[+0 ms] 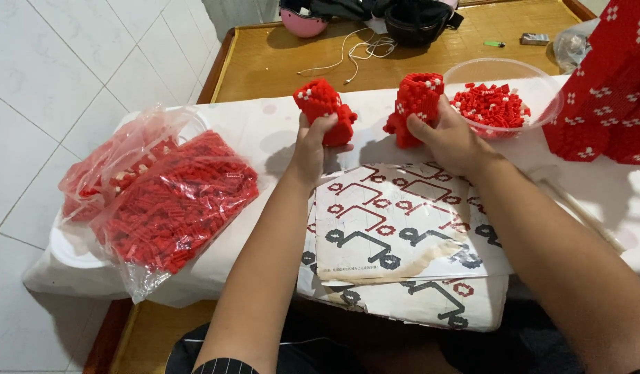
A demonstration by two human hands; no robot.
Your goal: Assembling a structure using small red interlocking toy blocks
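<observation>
The left hand is clamped around the lower part of a red brick-built piece, which stands up out of the fist with its long axis roughly upright and leaning a little toward the other hand. The right hand grips a second red brick-built piece the same way, fingers wrapped around its near side, the block rising above the knuckles. The two pieces are held side by side, apart, with a clear gap between them, each directly above its own hand. Just beyond the right hand sits a clear bowl of loose red bricks; well off to the outer side of the left hand lies a plastic bag of red bricks. Printed instruction sheets lie on the white-covered surface beneath both wrists.
</observation>
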